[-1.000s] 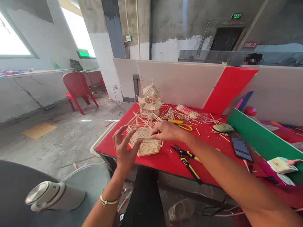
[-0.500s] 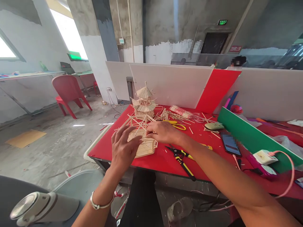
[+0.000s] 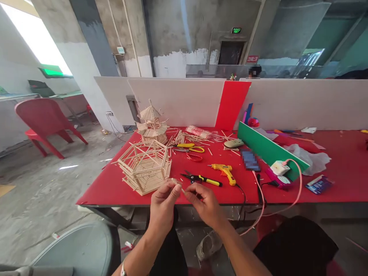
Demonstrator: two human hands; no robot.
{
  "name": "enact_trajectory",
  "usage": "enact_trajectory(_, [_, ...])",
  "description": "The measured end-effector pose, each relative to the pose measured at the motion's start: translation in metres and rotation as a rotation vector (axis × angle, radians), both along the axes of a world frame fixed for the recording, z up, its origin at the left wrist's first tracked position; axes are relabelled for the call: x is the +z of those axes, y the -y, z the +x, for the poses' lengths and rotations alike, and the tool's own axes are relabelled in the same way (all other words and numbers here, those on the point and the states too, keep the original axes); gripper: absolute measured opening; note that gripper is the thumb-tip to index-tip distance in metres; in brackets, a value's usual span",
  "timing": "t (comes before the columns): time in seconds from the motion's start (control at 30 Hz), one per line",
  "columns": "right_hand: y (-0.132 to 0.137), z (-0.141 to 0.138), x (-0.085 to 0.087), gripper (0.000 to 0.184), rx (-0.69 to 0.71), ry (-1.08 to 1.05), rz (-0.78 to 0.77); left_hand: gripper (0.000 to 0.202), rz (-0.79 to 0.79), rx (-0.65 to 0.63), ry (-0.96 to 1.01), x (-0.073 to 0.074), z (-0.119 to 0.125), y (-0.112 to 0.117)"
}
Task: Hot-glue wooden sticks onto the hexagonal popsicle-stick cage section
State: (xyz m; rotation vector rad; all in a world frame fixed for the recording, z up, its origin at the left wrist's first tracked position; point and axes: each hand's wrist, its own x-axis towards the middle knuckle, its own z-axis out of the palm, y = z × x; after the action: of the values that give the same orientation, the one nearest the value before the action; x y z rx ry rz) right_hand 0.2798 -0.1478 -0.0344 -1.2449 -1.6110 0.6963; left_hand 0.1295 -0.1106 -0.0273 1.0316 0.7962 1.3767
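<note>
My left hand (image 3: 163, 203) and my right hand (image 3: 202, 201) meet at the near edge of the red table (image 3: 109, 188). Both are pinched, fingertips close together, on a small thin pale stick (image 3: 178, 185) between them. Just beyond the left hand sits a hexagonal frame of thin wooden sticks (image 3: 145, 165). Farther back stands a small stick pagoda (image 3: 151, 124) with a pointed roof.
Black-and-yellow cutters (image 3: 201, 178), a yellow glue gun (image 3: 225, 171), yellow scissors (image 3: 189, 147), loose sticks (image 3: 198, 134), a phone (image 3: 250, 160), a green board (image 3: 266, 147) and a pink cable (image 3: 290, 203) lie on the table. White-and-red partition behind; red chair (image 3: 43, 120) at left.
Both hands left the hexagonal stick frame and drew back to the table's near edge, now pinching a small stick. The view swung right, showing more of the table.
</note>
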Motion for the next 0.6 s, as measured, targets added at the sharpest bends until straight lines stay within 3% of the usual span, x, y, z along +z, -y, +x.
enact_trajectory(0.1, [0.002, 0.019, -0.023, 0.047, -0.201, 0.297, -0.094, 0.028, 0.021, -0.022, -0.095, -0.012, 0.008, 0.000])
enact_trajectory(0.17, [-0.004, 0.037, -0.030, 0.068, -0.349, 0.601, -0.246, 0.036, -0.026, -0.081, -0.154, -0.014, 0.009, 0.001])
enact_trajectory(0.23, [-0.012, 0.051, -0.034, 0.092, -0.375, 0.785, -0.421, 0.043, -0.076, -0.091, -0.187, -0.014, 0.009, 0.002])
enact_trajectory(0.27, [-0.016, 0.056, -0.036, 0.095, -0.353, 0.815, -0.475, 0.045, -0.092, -0.075, -0.196, -0.013, 0.008, 0.003])
enact_trajectory(0.5, [-0.021, 0.057, -0.041, 0.077, -0.340, 0.673, -0.492, 0.052, -0.177, -0.043, -0.168, -0.017, 0.002, -0.001])
enact_trajectory(0.6, [-0.015, 0.063, -0.040, 0.052, -0.289, 0.509, -0.527, 0.051, -0.199, -0.034, -0.158, -0.017, -0.001, -0.004])
